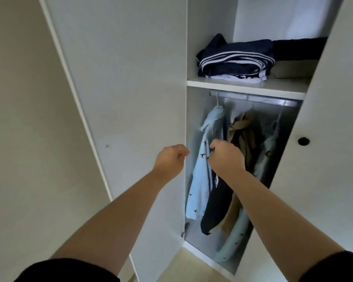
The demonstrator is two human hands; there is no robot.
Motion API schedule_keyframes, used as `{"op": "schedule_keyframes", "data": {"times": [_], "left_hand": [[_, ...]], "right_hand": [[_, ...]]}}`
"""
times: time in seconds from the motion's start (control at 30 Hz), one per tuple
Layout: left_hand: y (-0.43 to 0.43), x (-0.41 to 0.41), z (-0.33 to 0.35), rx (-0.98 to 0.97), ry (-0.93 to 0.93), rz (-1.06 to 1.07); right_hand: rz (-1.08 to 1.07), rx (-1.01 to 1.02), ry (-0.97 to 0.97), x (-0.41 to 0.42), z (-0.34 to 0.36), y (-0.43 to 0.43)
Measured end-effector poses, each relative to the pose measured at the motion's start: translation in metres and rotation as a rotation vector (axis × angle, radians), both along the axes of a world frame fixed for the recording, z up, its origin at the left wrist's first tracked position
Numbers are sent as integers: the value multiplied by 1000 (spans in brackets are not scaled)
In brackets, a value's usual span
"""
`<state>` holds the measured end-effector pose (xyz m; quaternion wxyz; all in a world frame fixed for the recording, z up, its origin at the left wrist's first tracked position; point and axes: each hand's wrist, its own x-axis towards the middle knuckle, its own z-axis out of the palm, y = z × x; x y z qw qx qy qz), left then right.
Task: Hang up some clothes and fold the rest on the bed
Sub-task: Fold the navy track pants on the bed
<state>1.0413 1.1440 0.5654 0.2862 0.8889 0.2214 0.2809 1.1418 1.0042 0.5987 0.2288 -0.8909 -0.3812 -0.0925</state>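
A brushed metal hanging rail [253, 97] is seen across the top of the open wardrobe bay, and everything else is placed from it. Below the rail's left end a light blue shirt printed with small dark birds [199, 180] is hung on a white hanger. Just right of it, below the rail's middle, a dark navy garment [216, 206] is held up in front of a tan garment [245, 135]. Under the rail's right end a second pale blue garment [270, 143] is hung.

The right hand [226, 157] is raised below the rail, between the shirt and the tan garment. Its fingers are curled tightly round the dark top of the navy garment. A small white label is seen on that garment just under the wrist, but its writing is too small to be read.

The left hand [169, 159] is held lower left of the rail, at the edge of the open white wardrobe door [120, 98]. Its fingers are curled, and whether the edge is gripped cannot be told.

Directly above the rail a white wardrobe shelf [247, 87] is fixed. On it a stack of folded navy clothes with white stripes [234, 58] is laid, with a dark folded towel [298, 47] just beside it.
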Motion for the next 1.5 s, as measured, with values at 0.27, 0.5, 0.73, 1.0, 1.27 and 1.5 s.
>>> {"op": "schedule_keyframes", "data": {"times": [0.27, 0.5, 0.73, 1.0, 1.27, 1.5], "left_hand": [[62, -170, 34, 437, -479, 437], [102, -181, 45, -478, -465, 56], [83, -164, 31, 88, -256, -91], [5, -75, 10, 342, -172, -377], [-72, 44, 17, 455, -123, -413], [-116, 152, 30, 402, -69, -432]], "right_hand": [[225, 273, 271, -118, 0, 111], [182, 369, 337, -139, 8, 129], [211, 761, 774, -133, 31, 79], [116, 793, 886, -84, 30, -15], [32, 874, 909, 9, 21, -98], [-85, 632, 525, 95, 17, -136]]}}
